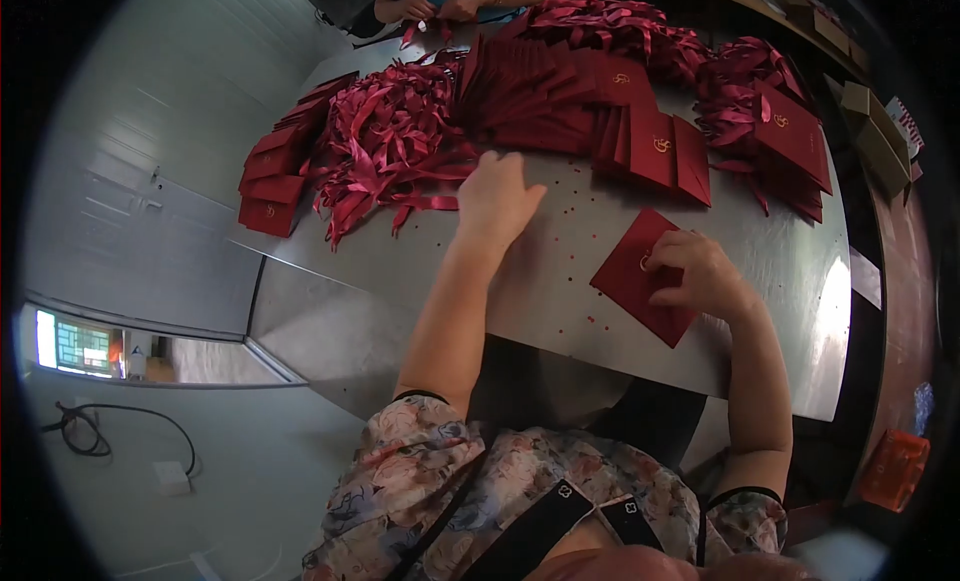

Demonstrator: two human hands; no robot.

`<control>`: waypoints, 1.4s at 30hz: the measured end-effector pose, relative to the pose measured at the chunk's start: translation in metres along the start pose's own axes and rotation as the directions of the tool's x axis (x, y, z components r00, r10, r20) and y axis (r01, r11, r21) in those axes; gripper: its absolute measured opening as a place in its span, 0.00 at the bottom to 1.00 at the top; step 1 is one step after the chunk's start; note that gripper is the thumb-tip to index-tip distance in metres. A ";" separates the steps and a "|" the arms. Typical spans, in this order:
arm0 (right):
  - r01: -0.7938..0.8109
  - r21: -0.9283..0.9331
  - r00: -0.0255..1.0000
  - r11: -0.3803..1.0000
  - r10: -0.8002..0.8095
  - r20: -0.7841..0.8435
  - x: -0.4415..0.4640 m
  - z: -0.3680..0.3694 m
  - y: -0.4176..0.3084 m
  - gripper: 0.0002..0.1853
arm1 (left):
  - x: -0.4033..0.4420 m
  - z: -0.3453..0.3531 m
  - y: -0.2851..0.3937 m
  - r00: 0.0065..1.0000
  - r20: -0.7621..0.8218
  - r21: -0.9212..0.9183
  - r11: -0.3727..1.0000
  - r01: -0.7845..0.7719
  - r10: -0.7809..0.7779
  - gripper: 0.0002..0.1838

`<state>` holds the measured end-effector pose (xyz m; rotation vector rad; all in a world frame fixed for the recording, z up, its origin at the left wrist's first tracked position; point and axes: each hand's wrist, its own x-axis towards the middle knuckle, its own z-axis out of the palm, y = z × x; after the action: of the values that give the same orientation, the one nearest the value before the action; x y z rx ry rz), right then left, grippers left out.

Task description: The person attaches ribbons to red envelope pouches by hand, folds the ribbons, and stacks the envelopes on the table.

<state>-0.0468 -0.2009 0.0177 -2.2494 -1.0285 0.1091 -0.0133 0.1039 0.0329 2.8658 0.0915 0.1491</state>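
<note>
A dark red paper bag point(625, 273) with a gold emblem lies tilted on the metal table near its front edge. Over its right part my right hand point(708, 273) is bent, fingers and thumb gripping it. My left hand point(495, 199) reaches to the edge of the heaped red ribbons point(385, 121), thumb stretched out to the side; its fingertips point away and are partly hidden, with nothing visible held. Just beyond it, a long row of dark red bags point(530, 91) leans in a fan.
Red bits dot the metal table point(540, 291). More bags point(790, 141) with ribbons are stacked at the right, others point(275, 186) at the left. Across the table, another person's hands point(465, 5) handle ribbon. A cardboard box point(875, 136) stands beyond the right edge.
</note>
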 end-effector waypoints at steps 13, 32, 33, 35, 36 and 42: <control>0.005 -0.069 0.998 0.998 -0.009 -0.064 0.000 0.011 0.008 0.15 | 0.012 0.036 -0.054 0.999 0.018 -0.472 0.882 -0.018 0.030 0.08; 0.169 -0.087 0.969 0.982 -0.181 -0.170 0.001 0.037 0.027 0.14 | 0.035 0.016 0.257 0.631 0.127 -0.731 0.502 -0.462 0.766 0.20; 0.167 -0.077 0.968 0.983 -0.178 -0.176 0.000 0.037 0.025 0.14 | 0.031 0.008 0.249 0.706 0.109 -0.747 0.526 -0.406 0.700 0.17; 0.136 -0.092 0.966 0.986 -0.153 -0.208 -0.001 0.033 0.019 0.12 | 0.028 0.001 0.215 0.726 0.051 -0.729 0.523 -0.442 0.686 0.16; 0.137 -0.086 0.966 0.987 -0.152 -0.210 -0.001 0.030 0.020 0.12 | 0.026 -0.002 0.196 0.742 -0.018 -0.711 0.514 -0.481 0.670 0.15; -0.169 -0.003 0.786 0.986 0.133 -0.604 -0.012 -0.033 0.037 0.07 | -0.041 0.033 0.072 0.710 -0.024 -0.451 0.626 -0.636 0.704 0.09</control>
<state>-0.0205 -0.2442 0.0190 -2.1828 -0.5039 -0.5501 -0.0472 0.0231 0.0171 2.2983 -0.9508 0.0698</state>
